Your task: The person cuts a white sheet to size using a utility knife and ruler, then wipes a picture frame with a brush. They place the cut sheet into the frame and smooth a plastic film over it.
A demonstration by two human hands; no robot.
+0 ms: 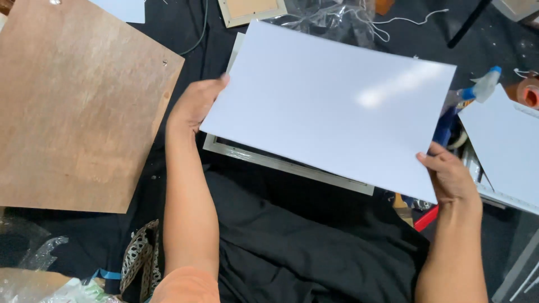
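Black cloth (292, 247) covers the work surface. Both hands hold a white sheet (331, 106) flat above a pale frame (281, 164). Left hand (196, 104) grips the sheet's left edge, fingers under it, thumb on top. Right hand (449, 177) pinches the lower right corner. A brown board (73, 101) lies well to the left. A blue-capped bottle (474, 92) and a second white sheet (505, 146) lie to the right.
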